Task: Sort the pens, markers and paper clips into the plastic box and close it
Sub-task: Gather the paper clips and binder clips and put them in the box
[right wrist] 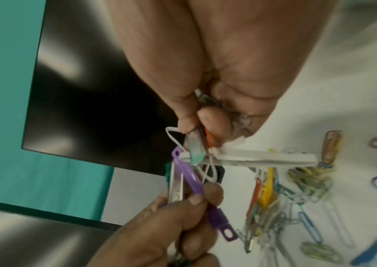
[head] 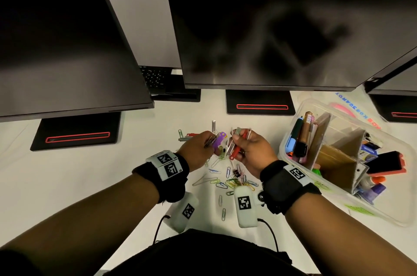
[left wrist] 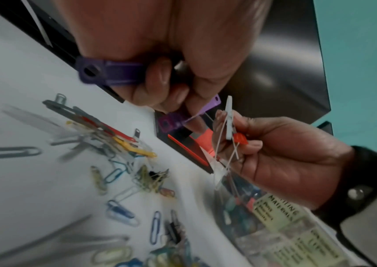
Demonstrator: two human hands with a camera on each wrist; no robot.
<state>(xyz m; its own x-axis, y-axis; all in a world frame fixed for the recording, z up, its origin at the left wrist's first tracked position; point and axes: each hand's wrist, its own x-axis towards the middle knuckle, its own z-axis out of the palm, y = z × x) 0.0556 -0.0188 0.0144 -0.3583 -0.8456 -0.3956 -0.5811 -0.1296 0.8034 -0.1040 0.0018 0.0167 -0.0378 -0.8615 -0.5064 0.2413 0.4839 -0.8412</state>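
both hands' fingers pinch clips: left hand [head: 198,148] a purple clip [head: 218,139] angled up-right, right hand [head: 252,151] a red clip [head: 237,148].

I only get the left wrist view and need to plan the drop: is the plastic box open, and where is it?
Observer: Open. In the head view the plastic box sits on the table, right of the right hand, which grips a red clip.
Operator: Any pens in it already?
Observer: Yes, pens and markers stand in the compartment nearest the hands, against a cardboard divider.
Operator: Does the left hand hold only purple clips?
Observer: No. In the right wrist view the left hand also pinches a silver metal clip beside the purple clip.
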